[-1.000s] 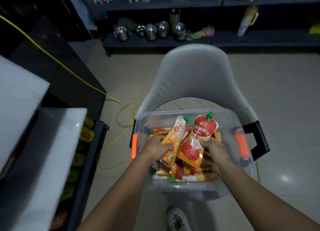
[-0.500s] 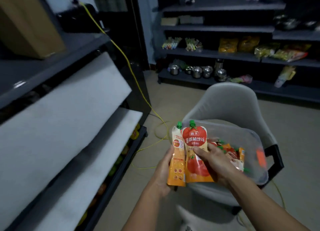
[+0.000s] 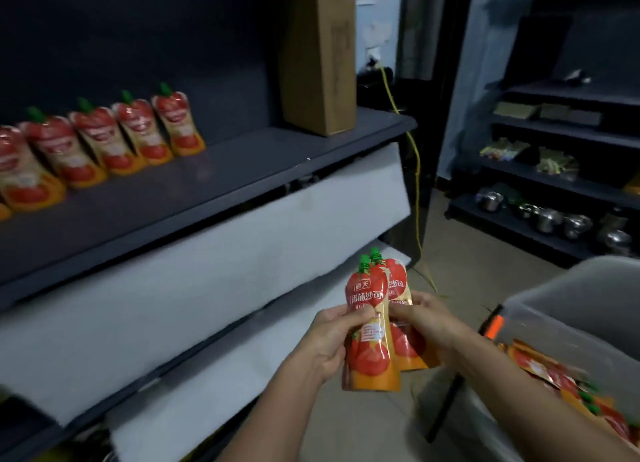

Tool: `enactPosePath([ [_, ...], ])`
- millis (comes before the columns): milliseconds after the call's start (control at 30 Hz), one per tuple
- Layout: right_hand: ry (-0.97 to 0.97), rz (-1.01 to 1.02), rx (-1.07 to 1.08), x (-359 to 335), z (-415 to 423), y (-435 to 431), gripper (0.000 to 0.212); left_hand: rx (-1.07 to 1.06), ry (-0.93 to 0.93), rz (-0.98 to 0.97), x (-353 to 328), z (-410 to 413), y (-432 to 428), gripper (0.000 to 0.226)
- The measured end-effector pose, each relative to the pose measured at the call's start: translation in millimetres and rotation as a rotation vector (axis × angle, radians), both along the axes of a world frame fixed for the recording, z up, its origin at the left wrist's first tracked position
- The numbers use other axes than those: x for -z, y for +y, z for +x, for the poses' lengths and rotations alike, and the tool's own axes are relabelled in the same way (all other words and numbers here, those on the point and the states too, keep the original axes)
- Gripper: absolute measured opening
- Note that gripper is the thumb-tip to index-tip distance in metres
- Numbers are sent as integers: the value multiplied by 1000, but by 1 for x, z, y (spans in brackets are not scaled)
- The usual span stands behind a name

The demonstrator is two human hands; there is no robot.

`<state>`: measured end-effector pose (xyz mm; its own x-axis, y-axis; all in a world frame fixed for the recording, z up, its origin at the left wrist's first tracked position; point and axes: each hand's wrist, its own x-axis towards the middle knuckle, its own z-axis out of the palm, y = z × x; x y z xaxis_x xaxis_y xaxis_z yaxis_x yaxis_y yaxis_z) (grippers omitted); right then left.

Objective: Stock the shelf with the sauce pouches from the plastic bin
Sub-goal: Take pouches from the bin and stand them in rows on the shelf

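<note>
- Head view showed the left hand (image 3: 332,340), its fingers curled round one sauce pouch (image 3: 369,344), and the right hand (image 3: 427,326) gripping a second pouch (image 3: 398,286) just behind it, both upright.
- The plastic bin (image 3: 554,309) sat at the right, with more pouches lying in it.
- Farther off, the shelf (image 3: 225,188) carried a row of standing pouches (image 3: 138,132), with bare board between them and a cardboard box (image 3: 318,56).
- The step looked like carrying to the shelf; next, each pouch would need standing at the row's right end.
</note>
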<state>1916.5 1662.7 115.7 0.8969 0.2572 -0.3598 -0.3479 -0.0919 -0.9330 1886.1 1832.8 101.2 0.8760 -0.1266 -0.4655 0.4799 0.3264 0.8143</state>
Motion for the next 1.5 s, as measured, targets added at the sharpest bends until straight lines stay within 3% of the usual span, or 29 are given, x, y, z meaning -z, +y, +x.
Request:
enactPosePath([
  [200, -66, 82, -163, -41, 34, 101, 32, -174, -98, 184, -41, 6, 107, 38],
  [433, -188, 197, -290, -92, 84, 244, 27, -378, -339, 283, -100, 18, 238, 35],
  [700, -329, 232, -219, -124, 135, 394, 28, -687, -497, 323, -142, 55, 372, 33],
  [967, -448, 325, -249, -139, 173, 474, 26, -911, -528, 402, -153, 91, 467, 22],
  [1333, -477, 290, -426, -147, 244, 523, 25, -934, -552, 433, -157, 147, 523, 24],
  [1500, -621, 101, -618, -172, 273, 518, 12, -714, -466, 817, -195, 144, 547, 38],
])
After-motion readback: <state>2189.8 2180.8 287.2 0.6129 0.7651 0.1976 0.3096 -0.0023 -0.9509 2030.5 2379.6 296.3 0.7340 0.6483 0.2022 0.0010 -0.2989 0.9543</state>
